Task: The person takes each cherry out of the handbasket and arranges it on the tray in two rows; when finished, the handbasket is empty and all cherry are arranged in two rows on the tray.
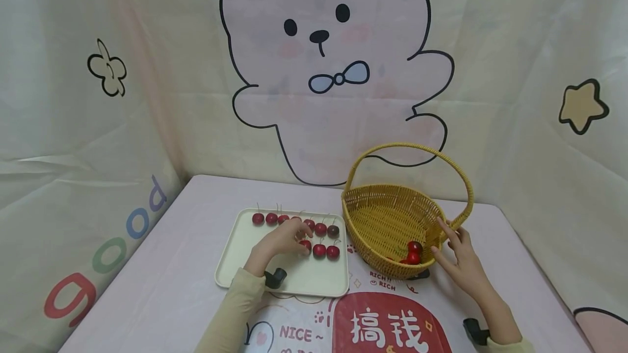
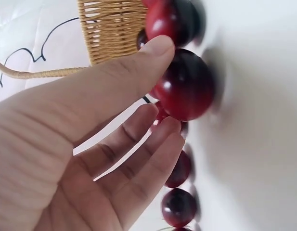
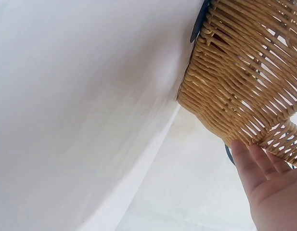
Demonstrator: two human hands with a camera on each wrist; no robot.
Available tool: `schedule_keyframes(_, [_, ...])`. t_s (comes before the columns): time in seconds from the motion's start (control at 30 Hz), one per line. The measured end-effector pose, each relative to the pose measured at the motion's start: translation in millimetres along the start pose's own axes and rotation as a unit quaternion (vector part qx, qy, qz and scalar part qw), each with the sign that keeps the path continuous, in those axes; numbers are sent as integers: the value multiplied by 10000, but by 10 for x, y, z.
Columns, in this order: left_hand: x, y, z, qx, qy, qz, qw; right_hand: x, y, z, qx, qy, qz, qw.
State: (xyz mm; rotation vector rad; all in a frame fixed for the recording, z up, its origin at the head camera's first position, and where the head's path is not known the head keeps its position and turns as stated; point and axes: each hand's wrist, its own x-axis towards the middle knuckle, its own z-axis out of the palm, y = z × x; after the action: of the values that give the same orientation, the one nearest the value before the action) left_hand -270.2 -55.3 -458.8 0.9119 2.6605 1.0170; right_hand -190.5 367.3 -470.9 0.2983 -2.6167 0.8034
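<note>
Surface: pale table [image 1: 147, 287], smooth, with print. Nearest me, in front of the tray [image 1: 314, 281] and toward its right, lies one red patch [image 1: 373, 301] bearing two white characters; the word "NICE ~" [image 1: 299, 334] is printed just left of it.

My forearms: two cream sleeves [image 1: 235, 304], two black wrist mounts [image 1: 276, 278], one per arm.

Right hand [image 1: 461, 266]: to the right of the tray, fingers straight and spread, touching the side of the basket [image 1: 378, 203] by the foot of its handle; thumb apart from them.

Left hand [image 1: 282, 238]: over the tray, thumb and fingers parted on either side of one cherry [image 1: 306, 244]. Whether they press on it, I cannot tell.

Count, tray: ten cherries. Front row, three, including the one at my fingers; back row, seven, one partly hidden by my hand.

Count, basket: one, yellow, woven, just right of the tray, single arched handle. Inside, two red cherries show clearly, plus at least one in part.

Room: cloth wall [image 1: 196, 135] behind the tray; one cartoon bear [image 1: 333, 124], one blue bow tie [image 1: 338, 78]. Left of the tray, one flower [image 1: 108, 68] and four coloured letters [image 1: 109, 255]; far right, one star [image 1: 583, 107].
</note>
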Motion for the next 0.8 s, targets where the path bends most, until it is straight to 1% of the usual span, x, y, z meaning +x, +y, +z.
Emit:
schedule_keyframes(0.1, [5, 54, -14, 119, 81, 70, 9999, 8, 16, 3, 7, 12, -22, 10000])
schedule_keyframes(0.2, [23, 108, -7, 213, 102, 209, 9995, 14, 32, 9, 18, 30, -59, 10000])
schedule_keyframes(0.3, [49, 169, 18, 206, 161, 420, 9988, 11, 39, 15, 36, 43, -84, 9999])
schedule_keyframes(0.4, [78, 245, 77, 241, 294, 556, 9977, -3, 54, 20, 38, 53, -88, 9999])
schedule_keyframes(0.47, [89, 316, 122, 203, 370, 532, 9977, -8, 65, 23, 10, 62, -97, 9999])
schedule_keyframes(0.6, [112, 466, 226, 189, 496, 597, 9968, -8, 68, 25, 14, 98, -140, 9999])
schedule_keyframes(0.8, [156, 674, 369, 182, 741, 993, 9921, 4, 37, 14, 105, 85, -120, 9998])
